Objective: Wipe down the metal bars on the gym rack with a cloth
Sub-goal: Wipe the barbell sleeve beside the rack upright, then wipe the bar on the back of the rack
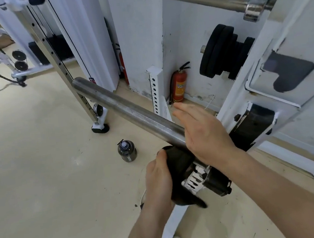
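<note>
Black cloth (178,166), low centre of frame, wraps the near end of the metal bar (124,106), gripped by the left hand (159,180), just below the right hand (203,131) lying straight-fingered across that bar.

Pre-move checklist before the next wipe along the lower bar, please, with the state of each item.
1. Cloth gripped by the left hand: ok.
2. Cloth placed at the rack end of the lower bar: ok.
3. Right hand out of the wiping path: not ok, it lies open across the bar just ahead of the cloth.
4. Bar bare from there to its free end: ok.
5. Bottle on the floor, apart from the bar: ok.
6. Dirt left on the bar: cannot tell.
</note>
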### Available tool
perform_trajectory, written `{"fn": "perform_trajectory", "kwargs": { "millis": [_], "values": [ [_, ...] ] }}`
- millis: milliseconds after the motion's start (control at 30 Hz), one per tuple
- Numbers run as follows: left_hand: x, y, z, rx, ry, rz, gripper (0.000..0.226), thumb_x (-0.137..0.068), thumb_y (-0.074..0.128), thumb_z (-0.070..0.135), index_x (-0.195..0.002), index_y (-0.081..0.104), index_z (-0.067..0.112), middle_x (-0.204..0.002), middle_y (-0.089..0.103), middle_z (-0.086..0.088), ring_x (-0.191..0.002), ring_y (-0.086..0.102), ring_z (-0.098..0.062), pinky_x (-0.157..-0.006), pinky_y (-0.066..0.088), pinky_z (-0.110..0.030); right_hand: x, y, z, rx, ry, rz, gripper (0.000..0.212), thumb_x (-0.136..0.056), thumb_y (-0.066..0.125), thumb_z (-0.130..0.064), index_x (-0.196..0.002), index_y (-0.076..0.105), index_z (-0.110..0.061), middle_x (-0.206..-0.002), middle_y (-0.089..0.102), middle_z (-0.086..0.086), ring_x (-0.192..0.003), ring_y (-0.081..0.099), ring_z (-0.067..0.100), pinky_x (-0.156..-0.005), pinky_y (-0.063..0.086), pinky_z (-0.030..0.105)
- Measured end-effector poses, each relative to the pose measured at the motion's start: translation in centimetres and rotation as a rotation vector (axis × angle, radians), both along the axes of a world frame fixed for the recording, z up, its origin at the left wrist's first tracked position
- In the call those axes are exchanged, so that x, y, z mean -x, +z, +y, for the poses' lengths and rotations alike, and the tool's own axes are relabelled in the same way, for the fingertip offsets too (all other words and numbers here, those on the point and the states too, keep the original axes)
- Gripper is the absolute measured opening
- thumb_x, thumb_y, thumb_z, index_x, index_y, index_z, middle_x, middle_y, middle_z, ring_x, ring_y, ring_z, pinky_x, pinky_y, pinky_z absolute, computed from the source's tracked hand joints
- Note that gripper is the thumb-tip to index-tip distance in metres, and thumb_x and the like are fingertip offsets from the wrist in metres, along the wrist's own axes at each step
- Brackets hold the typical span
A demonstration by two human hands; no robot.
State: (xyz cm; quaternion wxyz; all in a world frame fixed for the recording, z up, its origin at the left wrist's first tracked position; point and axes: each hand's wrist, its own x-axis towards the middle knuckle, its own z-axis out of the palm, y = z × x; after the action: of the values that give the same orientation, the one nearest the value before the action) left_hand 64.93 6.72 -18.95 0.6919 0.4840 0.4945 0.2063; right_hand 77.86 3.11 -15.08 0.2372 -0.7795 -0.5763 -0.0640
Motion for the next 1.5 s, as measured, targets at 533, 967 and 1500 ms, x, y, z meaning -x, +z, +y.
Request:
{"fn": "perform_trajectory", "kwargs": {
  "millis": [533, 967, 1500],
  "values": [
    [-3.1, 1.4, 0.6, -1.098, -0.445, -0.026, 0.027, -0.096, 0.040, 0.027, -0.096, 0.066, 0.018, -0.088, 0.056, 0.015, -0.090, 0.055, -0.012, -0.091, 0.045, -0.036, 2.4, 0.5, -12.2, 0.039, -0.068, -0.002, 0.045, -0.085, 0.041, -0.009, -0.122, 0.066, -0.007, -0.125, 0.065, 0.005, -0.113, 0.061, 0.019, -0.095, 0.051, 0.030],
    [-1.1, 3.6, -2.5, -1.105, -0.545, 0.256, 0.044, -0.097, 0.032, 0.037, -0.131, 0.058, 0.029, -0.126, 0.064, 0.006, -0.118, 0.057, -0.017, -0.097, 0.048, -0.038, 1.6, -1.7, -17.6, 0.247, -0.462, 0.223, 0.030, -0.095, 0.045, -0.040, -0.120, 0.057, -0.028, -0.098, 0.049, -0.014, -0.079, 0.053, 0.006, -0.068, 0.043, 0.020],
    [-5.8, 7.7, -14.3, -0.942, -0.674, -0.189, 0.020, -0.097, 0.051, 0.018, -0.108, 0.066, 0.027, -0.099, 0.063, 0.012, -0.096, 0.060, -0.005, -0.081, 0.050, -0.021, -1.1, 4.8, -22.9, -0.401, -0.373, 1.200, 0.019, -0.095, 0.060, -0.019, -0.111, 0.067, -0.026, -0.095, 0.074, 0.001, -0.091, 0.071, 0.020, -0.082, 0.057, 0.036]
  ]
}}
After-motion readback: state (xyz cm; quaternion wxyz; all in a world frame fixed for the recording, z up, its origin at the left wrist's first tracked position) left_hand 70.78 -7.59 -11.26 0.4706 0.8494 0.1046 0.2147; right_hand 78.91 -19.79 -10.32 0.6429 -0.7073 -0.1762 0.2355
